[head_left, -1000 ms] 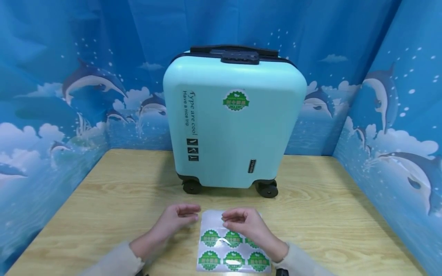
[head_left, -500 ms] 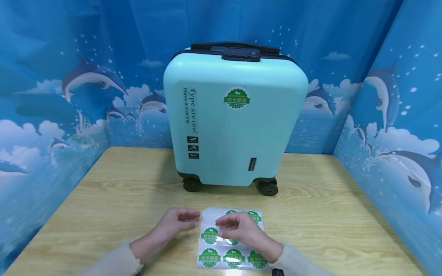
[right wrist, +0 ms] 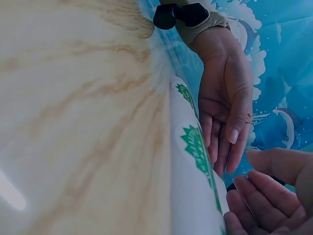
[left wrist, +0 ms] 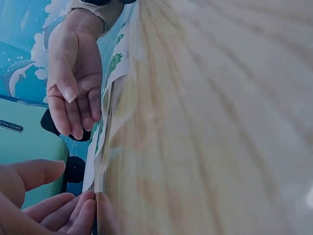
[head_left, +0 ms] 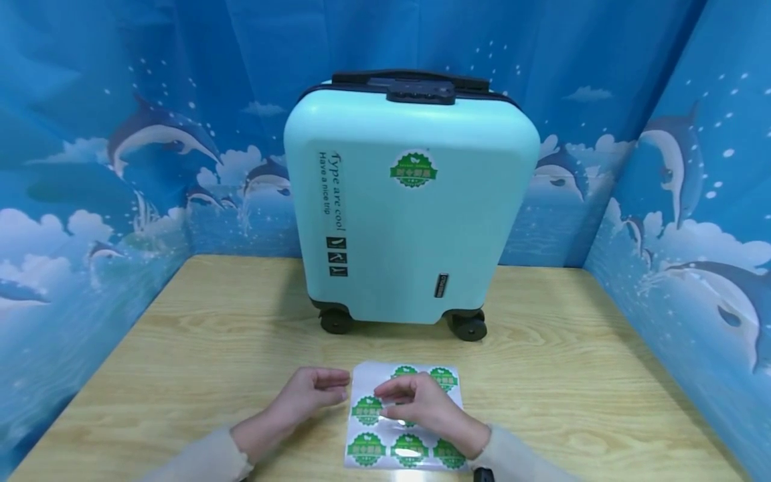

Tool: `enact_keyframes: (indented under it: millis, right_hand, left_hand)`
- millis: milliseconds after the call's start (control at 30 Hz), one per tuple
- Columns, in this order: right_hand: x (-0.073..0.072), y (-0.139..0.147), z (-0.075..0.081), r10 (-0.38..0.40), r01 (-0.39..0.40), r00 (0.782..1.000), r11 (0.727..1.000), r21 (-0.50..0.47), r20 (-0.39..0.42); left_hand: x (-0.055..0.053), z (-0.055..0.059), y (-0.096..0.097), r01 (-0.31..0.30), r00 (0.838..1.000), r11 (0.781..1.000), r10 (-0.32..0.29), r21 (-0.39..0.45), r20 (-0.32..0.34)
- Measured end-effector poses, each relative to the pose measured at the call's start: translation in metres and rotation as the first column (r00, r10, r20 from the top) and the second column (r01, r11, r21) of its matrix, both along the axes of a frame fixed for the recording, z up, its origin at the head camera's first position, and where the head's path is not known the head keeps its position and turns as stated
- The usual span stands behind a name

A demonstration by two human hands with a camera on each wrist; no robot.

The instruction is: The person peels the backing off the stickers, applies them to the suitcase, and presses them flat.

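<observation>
A sheet of round green stickers (head_left: 369,376) lies flat on the table, its top-left spot bare white. My right hand (head_left: 424,405) hovers over the sheet's middle, fingers loosely bent, thumb apart from them, nothing between. Just off the sheet's left edge, my left hand (head_left: 316,393) rests with relaxed fingers and holds nothing. The left wrist view has the fingertips of the left hand (left wrist: 54,210) low by the sheet's edge. Behind stands a mint-green suitcase (head_left: 397,241), upright on black wheels, with one matching green sticker (head_left: 413,169) on its upper front.
The wood-grain table (head_left: 229,321) extends to both sides of the suitcase. A blue curtain (head_left: 241,53) printed with dolphins and clouds encloses the back and sides. Black print (head_left: 332,191) runs down the suitcase's left front, and a small dark label (head_left: 442,286) sits low on its right.
My right hand has shifted left and slightly down over the sheet, uncovering stickers in its top row. The left hand stays nearly in place. The head view has tilted a little.
</observation>
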State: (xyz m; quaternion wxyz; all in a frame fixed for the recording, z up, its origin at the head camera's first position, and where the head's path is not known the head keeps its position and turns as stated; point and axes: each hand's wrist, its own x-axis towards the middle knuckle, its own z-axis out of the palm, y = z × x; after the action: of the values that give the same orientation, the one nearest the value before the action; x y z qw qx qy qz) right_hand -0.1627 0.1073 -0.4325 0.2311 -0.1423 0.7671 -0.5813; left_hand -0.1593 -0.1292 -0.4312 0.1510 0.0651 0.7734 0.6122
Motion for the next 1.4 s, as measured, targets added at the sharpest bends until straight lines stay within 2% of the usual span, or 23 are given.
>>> enact_keyframes:
  millis: [267,500,633,833,1400]
  right_hand:
    - [-0.003,0.001,-0.004,0.007,-0.007,1.000,1.000,0.021,-0.012]
    - [-0.002,-0.001,-0.006,0.008,-0.006,0.999,0.998,0.058,-0.040]
    - [0.000,-0.001,-0.005,0.012,-0.010,0.999,0.999,0.054,-0.046]
    - [0.001,-0.001,-0.004,0.015,-0.012,0.999,0.998,0.060,-0.038]
    - [0.002,-0.001,-0.004,0.009,-0.006,0.998,0.998,0.056,-0.061]
  left_hand:
    - [-0.002,0.000,0.007,-0.003,1.000,1.000,0.003,0.019,0.018]
    - [-0.004,-0.006,0.010,-0.012,0.999,0.999,0.010,0.052,0.035]
    - [-0.006,-0.008,0.010,0.001,1.000,1.000,-0.001,-0.003,0.019]
    - [-0.013,-0.012,0.010,0.060,0.997,0.992,-0.066,-0.111,-0.047]
    - [-0.015,-0.016,0.012,0.061,0.991,0.988,-0.077,-0.143,-0.110]
